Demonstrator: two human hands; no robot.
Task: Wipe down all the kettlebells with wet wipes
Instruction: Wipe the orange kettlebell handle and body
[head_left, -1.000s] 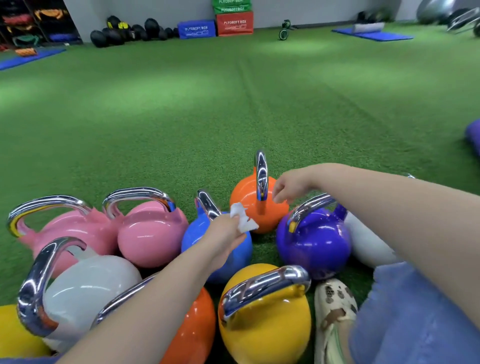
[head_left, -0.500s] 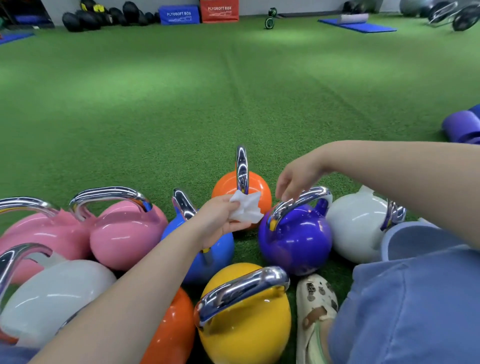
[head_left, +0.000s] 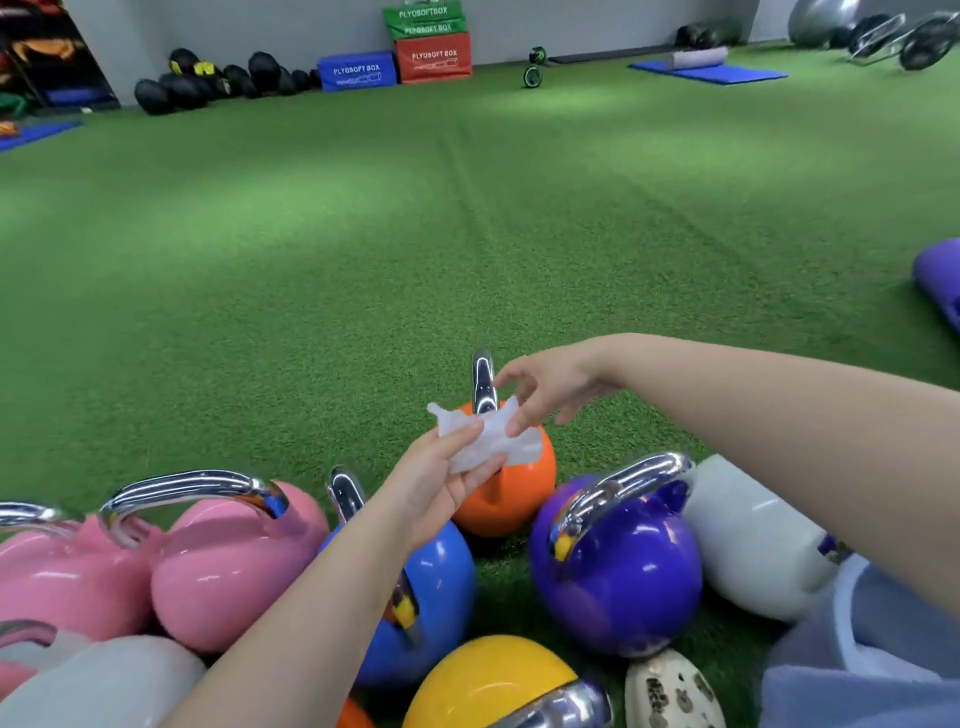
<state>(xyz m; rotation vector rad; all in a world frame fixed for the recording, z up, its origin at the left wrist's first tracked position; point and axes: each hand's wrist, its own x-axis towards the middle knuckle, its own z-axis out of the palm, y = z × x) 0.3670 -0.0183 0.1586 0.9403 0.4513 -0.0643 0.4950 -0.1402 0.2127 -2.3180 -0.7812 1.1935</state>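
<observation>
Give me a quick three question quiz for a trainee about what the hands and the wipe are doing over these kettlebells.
1. True or false: the wet wipe is held by the left hand only.
2. Which kettlebell sits directly behind the wipe? A) pink B) orange C) yellow
3. Fill in: the kettlebell nearest the right forearm, with a chrome handle, is coloured ____.

Key:
1. False; the right hand pinches its other edge too.
2. B, the orange kettlebell.
3. Purple, the purple kettlebell.
</observation>
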